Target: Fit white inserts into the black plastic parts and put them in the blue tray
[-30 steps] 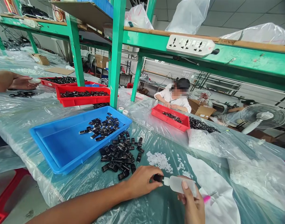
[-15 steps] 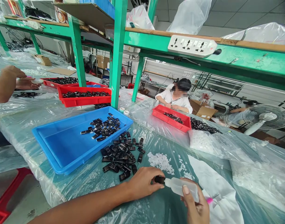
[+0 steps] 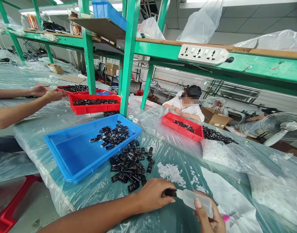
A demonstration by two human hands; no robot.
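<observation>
My left hand [image 3: 154, 194] pinches a small black plastic piece [image 3: 170, 192] between thumb and fingers. Wrapped around a translucent white squeeze bottle [image 3: 197, 200], my right hand [image 3: 209, 218] points its nozzle at the black piece. The nozzle tip meets or nearly meets the piece; I cannot tell which. Beyond my left hand lies a pile of similar black pieces [image 3: 129, 165]. More of them sit at the right end of a blue tray [image 3: 70, 149]. Small white bits [image 3: 171, 173] are heaped just past the bottle. A pink-ended item [image 3: 226, 218] shows beside my right hand.
A white sheet [image 3: 228, 191] and plastic bags of white bits [image 3: 272, 194] lie to the right. Green shelf posts [image 3: 130, 61] rise behind the blue tray. Red trays [image 3: 95, 106] stand farther back. A co-worker's hands [image 3: 51, 94] work at left; another person [image 3: 184, 103] sits opposite.
The view has shifted slightly, so everything sits a little lower and to the right. The left co-worker's hands have moved toward the red trays. My hands keep the same hold.
</observation>
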